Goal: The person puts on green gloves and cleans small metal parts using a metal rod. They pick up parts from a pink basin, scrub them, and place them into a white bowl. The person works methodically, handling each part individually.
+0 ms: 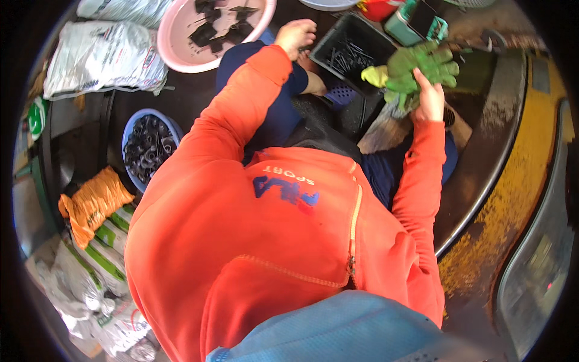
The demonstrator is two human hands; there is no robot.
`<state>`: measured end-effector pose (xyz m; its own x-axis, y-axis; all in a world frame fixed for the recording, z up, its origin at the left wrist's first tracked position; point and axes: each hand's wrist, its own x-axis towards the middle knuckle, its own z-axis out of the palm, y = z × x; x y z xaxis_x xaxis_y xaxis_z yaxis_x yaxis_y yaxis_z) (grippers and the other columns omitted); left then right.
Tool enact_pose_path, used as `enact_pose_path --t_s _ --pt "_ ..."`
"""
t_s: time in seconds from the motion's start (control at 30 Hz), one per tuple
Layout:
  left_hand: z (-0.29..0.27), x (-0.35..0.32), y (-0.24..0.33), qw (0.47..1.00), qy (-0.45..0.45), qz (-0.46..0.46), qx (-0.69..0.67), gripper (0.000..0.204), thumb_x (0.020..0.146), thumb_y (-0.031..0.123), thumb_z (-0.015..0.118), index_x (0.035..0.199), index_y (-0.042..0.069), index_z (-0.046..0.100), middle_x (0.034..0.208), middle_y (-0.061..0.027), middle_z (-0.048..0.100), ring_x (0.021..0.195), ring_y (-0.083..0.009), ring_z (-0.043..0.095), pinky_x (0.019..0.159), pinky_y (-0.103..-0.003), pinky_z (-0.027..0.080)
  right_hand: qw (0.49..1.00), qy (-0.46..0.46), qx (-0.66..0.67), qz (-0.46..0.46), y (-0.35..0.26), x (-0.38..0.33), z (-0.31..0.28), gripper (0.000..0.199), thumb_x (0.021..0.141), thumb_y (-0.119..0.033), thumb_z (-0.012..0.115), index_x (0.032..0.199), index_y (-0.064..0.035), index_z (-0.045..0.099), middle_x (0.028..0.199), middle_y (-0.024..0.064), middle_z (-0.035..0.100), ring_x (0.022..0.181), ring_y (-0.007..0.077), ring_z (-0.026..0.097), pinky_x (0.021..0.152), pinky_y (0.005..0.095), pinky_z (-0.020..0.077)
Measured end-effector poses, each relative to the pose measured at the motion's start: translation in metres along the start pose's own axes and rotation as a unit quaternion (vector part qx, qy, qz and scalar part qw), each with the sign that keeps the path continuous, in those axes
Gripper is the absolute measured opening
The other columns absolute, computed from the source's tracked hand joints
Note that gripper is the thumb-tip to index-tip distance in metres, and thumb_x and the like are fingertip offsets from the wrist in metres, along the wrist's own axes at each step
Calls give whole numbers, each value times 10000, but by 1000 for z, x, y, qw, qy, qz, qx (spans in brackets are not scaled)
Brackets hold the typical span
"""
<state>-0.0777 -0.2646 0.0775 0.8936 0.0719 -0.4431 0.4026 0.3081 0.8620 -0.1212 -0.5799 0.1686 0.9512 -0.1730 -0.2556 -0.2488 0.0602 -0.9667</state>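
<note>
Right hand (pixel 430 104) pinching green gloves (pixel 416 65), far right. Left hand (pixel 295 36) curled, cannot tell if holding anything; black bin (pixel 357 27) just right.

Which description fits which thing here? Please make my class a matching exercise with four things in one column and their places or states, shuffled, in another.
Things
1. Green glove
2. Pink basin
3. Black bin
4. Orange bag

Places or states
A. Holds thin dark rods
B. At the picture's left, next to green-striped sacks
C. Held in the right hand
D. Holds dark blocky pieces

Right pairs: 1-C, 2-D, 3-A, 4-B
</note>
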Motion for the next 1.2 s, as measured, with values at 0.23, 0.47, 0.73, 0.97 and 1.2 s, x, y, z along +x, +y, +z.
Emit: enact_pose_path --t_s 0.23,0.47,0.73,0.97,1.2 --pt "11 -20 -9 968 -164 -17 187 255 847 265 658 973 43 664 845 -14 633 762 -95 565 668 -236 460 997 -62 41 27 6 -13 20 378 854 -35 623 1216 10 526 1178 75 583 1062 173 546 939 312 409" --pt "16 -15 -3 973 -129 -28 191 378 842 422 650 891 47 656 818 -19 618 757 -111 552 721 -262 441 993 -105 43 34 15 -21 42 334 848 -23 627 1175 -10 562 1150 71 608 1019 179 583 897 314 452" --pt "71 -34 -18 906 -353 -164 -165 584 958 496 414 1327 45 455 1295 -55 530 1170 -171 494 1017 -353 361 974 -167 99 119 32 -2 41 362 817 -11 639 1164 31 546 1137 104 612 1042 207 576 922 319 422" --pt "71 -23 -43 905 -311 -132 -258 401 953 251 519 1324 119 440 1295 -54 535 1175 -205 526 974 -419 417 987 -83 45 130 45 4 42 336 835 -12 600 1159 37 527 1126 115 612 1021 212 578 909 324 419" --pt "60 -4 -47 959 -137 -97 -230 473 960 198 508 1362 162 262 1351 -101 422 1227 -300 470 945 -541 440 980 23 152 130 26 13 19 301 850 44 563 1140 -27 532 1125 97 595 997 246 596 838 391 507"
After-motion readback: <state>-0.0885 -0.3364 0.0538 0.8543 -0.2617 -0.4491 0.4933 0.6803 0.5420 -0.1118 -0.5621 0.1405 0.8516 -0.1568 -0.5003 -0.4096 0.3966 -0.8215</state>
